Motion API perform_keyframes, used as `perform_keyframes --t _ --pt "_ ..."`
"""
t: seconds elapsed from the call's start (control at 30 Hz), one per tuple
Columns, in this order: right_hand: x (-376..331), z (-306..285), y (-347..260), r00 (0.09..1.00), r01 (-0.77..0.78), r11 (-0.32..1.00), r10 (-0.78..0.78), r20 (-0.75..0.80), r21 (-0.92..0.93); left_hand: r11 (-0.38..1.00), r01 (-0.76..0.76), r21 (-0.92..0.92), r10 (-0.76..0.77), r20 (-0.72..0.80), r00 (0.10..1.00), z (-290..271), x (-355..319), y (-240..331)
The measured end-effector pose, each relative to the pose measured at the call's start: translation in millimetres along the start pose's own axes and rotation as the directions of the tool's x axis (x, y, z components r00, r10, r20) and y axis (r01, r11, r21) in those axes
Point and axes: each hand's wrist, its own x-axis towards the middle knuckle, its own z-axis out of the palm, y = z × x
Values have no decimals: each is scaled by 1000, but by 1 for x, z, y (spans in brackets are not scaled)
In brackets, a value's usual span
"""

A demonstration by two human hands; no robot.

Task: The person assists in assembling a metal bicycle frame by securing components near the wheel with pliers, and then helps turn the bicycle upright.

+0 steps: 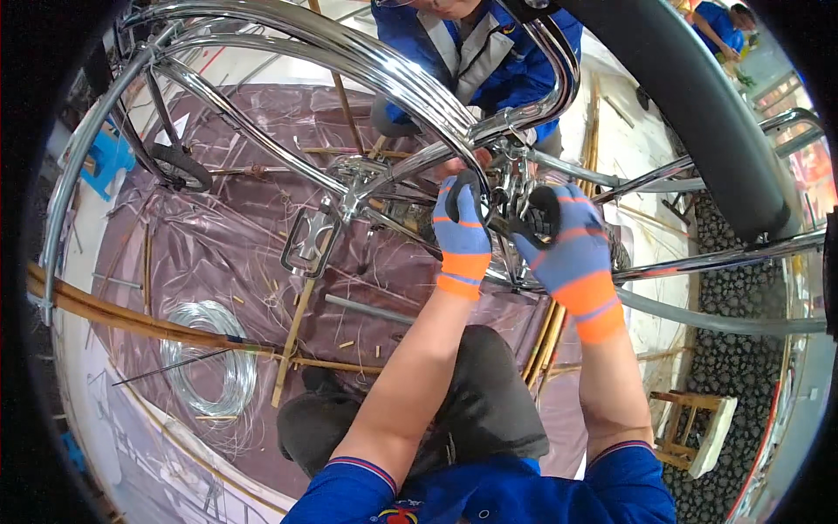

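Observation:
Both my hands wear blue-grey gloves with black fingertips and orange cuffs, and they meet at a cluster of metal parts (508, 179) on a shiny chrome tube frame (410, 166). My left hand (463, 223) is closed at the left side of the cluster; what it grips is hidden. Just to the right, my right hand (563, 231) has its fingers curled toward the same spot, and I cannot make out what is in them. A co-worker's bare hand (476, 164) reaches in behind my left hand. Left of my hands, a bicycle pedal (312, 242) hangs from the frame.
Facing me, a co-worker in blue (480, 52) crouches close. A thick black tube (698, 113) slants across the upper right. Coiled wire (209, 362) lies on the purple sheet (236, 236), crossed by a bamboo strip (157, 325). A wooden stool (698, 428) stands at lower right.

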Motion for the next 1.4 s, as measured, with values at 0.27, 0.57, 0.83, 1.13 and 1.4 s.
perform_keyframes --t 0.27,0.57,0.83,1.13,1.4 --pt "42 -1 -10 896 -125 980 179 407 -156 938 -122 325 127 6 992 -8 -5 1" --pt "29 28 26 915 -302 901 181 362 313 982 9 188 -4 -27 1000 6 0 12" --pt "9 49 32 962 -272 818 211 176 506 992 -123 -38 123 9 992 5 8 -15" --pt "16 42 35 938 -343 695 285 196 633 993 -28 -117 41 111 993 6 9 -7" --pt "28 51 24 923 -369 765 370 109 528 994 -112 1 111 87 990 -1 11 -15"
